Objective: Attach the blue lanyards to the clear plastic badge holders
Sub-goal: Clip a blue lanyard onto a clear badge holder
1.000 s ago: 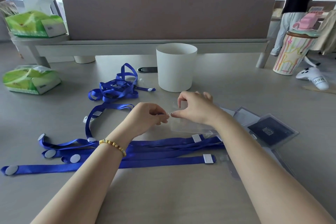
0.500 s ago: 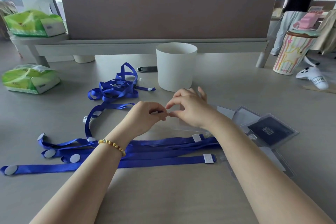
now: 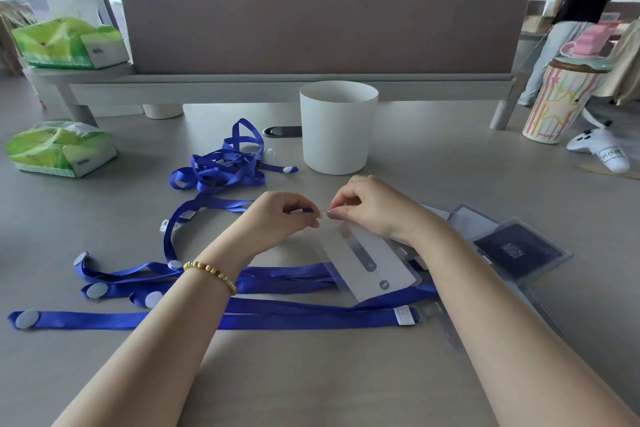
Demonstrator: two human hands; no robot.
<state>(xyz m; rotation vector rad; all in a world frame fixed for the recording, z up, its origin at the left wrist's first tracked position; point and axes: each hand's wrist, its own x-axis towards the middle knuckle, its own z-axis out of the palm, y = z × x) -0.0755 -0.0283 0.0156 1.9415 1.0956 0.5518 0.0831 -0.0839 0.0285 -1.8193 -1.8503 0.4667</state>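
My left hand (image 3: 277, 218) pinches the end of a blue lanyard (image 3: 207, 206) whose strap loops away to the left. My right hand (image 3: 372, 206) pinches the top edge of a clear badge holder (image 3: 370, 262) with a white card inside; the holder slants down toward me over the straps. The two pinches meet fingertip to fingertip above the table. Several flat blue lanyards (image 3: 294, 317) lie across the table under my forearms. A tangled heap of lanyards (image 3: 221, 170) sits farther back. More clear badge holders (image 3: 516, 253) are stacked at my right.
A white cup (image 3: 337, 128) stands just behind my hands. Green tissue packs (image 3: 59, 149) lie at the left. A striped tumbler (image 3: 554, 104) and a white game controller (image 3: 602, 147) are at the right. A desk divider (image 3: 322, 17) closes the back, with people beyond it.
The badge holder has tilted up so its white card faces me. Both hands stay pinched together, shifted slightly.
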